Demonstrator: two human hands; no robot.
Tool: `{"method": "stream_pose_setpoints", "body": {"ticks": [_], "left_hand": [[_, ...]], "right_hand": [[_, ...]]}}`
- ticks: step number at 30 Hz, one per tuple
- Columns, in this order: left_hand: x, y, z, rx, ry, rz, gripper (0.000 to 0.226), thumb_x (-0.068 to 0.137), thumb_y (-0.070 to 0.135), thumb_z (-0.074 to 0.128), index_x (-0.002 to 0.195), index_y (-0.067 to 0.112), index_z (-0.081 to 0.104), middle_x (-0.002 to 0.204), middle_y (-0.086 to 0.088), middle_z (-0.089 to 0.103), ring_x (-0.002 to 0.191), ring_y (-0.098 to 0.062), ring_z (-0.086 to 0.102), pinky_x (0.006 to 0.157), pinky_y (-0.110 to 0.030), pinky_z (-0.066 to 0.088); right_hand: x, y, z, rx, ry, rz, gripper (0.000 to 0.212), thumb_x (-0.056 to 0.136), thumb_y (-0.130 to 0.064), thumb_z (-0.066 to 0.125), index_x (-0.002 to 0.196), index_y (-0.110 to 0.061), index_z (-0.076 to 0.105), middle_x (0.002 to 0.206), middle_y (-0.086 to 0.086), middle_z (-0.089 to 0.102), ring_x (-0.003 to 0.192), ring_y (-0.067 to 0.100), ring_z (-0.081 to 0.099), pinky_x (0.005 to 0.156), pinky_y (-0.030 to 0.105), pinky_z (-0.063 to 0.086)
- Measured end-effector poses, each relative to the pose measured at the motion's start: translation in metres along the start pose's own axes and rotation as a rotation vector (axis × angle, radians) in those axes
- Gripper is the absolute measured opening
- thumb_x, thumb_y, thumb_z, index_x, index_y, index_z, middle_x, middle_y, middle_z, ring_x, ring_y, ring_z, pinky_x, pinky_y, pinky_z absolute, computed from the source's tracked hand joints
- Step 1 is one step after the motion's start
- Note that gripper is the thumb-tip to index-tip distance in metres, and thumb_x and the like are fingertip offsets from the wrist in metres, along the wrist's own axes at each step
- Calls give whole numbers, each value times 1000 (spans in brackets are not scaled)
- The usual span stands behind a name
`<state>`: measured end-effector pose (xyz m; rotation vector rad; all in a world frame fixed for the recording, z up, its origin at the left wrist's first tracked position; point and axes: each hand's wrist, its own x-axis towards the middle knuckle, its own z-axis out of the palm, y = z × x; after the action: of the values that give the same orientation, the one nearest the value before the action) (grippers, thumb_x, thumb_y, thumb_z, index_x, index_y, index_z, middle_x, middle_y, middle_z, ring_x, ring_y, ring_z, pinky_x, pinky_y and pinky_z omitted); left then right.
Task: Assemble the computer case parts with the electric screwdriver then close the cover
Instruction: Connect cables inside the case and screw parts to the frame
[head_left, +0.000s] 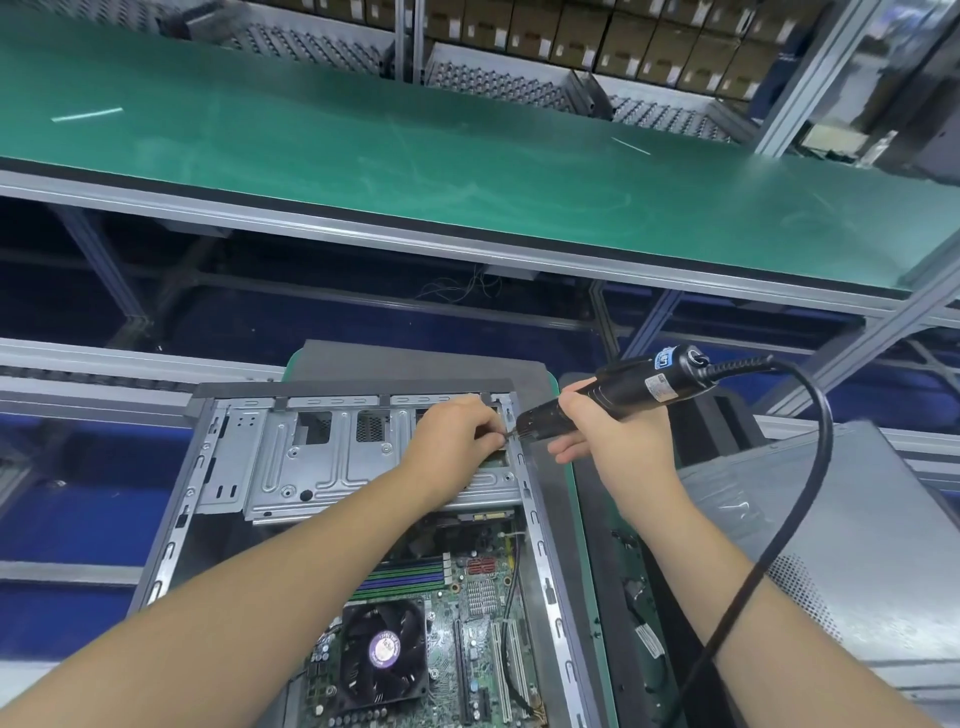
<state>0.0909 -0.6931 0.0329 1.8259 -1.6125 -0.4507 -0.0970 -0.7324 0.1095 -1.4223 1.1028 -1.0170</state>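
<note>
Well beyond both hands runs a long green counter (467, 171), with stacked brown boxes (623, 41) behind it; nearer, under both forearms, lies the open computer case (218, 467) on its side, its grey metal frame toward the far end and its motherboard (467, 597) toward the person; the metal drive cage (311, 457) sits just left of the left hand, and the black CPU fan (384, 654) lies below the left forearm; to the right of the right forearm rests a grey side cover (857, 545) with a perforated patch, apart from the case.

The right hand (587, 431) is clenched round the black electric screwdriver (623, 392), thumb and upper fingers wrapped on the barrel while the lower fingers stick out loosely beneath it; the tool lies tilted, its tip pointing left and down toward the case's far right corner, its coiled black cable (810, 441) looping from the rear end down past the right forearm.

The left hand (452, 441) rests on the upper right part of the drive cage, fingers curled, fingertips (496, 434) pinching something small right at the screwdriver's tip; what it pinches is too small to tell; the two hands are just beside each other, meeting at the tip.
</note>
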Motion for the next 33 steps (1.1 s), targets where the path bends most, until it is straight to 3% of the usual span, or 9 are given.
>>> {"method": "stream_pose_setpoints", "body": {"ticks": [9, 14, 19, 24, 33], "left_hand": [[-2, 1, 4, 157, -1, 69, 8, 99, 28, 60, 93, 30, 65, 100, 13, 61, 95, -13, 56, 100, -37, 39], [0, 0, 5, 168, -14, 71, 16, 99, 28, 60, 85, 35, 57, 93, 16, 54, 88, -9, 49, 99, -36, 38], [4, 2, -1, 189, -109, 65, 20, 100, 26, 55, 83, 35, 53, 92, 15, 49, 86, -10, 45, 96, -37, 36], [11, 5, -11, 197, -223, 26, 21, 101, 22, 50, 86, 25, 64, 96, 10, 52, 90, -16, 53, 96, -39, 38], [11, 7, -10, 172, -208, -2, 18, 101, 24, 54, 91, 25, 68, 98, 9, 56, 91, -16, 55, 97, -38, 38]], "right_hand": [[3, -3, 2, -42, 12, 15, 4, 87, -16, 76, 91, -15, 75, 80, 5, 78, 57, 35, 73, 47, 28, 57], [-2, -8, 3, -90, -35, -36, 2, 87, -16, 76, 89, -18, 75, 76, 5, 76, 57, 33, 73, 50, 29, 57], [-5, -14, 8, -171, -95, -44, 7, 88, -14, 76, 85, -20, 74, 67, 5, 74, 52, 20, 70, 52, 21, 54], [-4, -17, 6, -215, -136, -58, 6, 87, -14, 76, 87, -19, 74, 66, 6, 74, 52, 22, 70, 51, 23, 55], [-3, -16, 3, -214, -124, -46, 4, 90, -12, 75, 91, -16, 74, 68, 7, 75, 53, 27, 71, 52, 22, 55]]}}
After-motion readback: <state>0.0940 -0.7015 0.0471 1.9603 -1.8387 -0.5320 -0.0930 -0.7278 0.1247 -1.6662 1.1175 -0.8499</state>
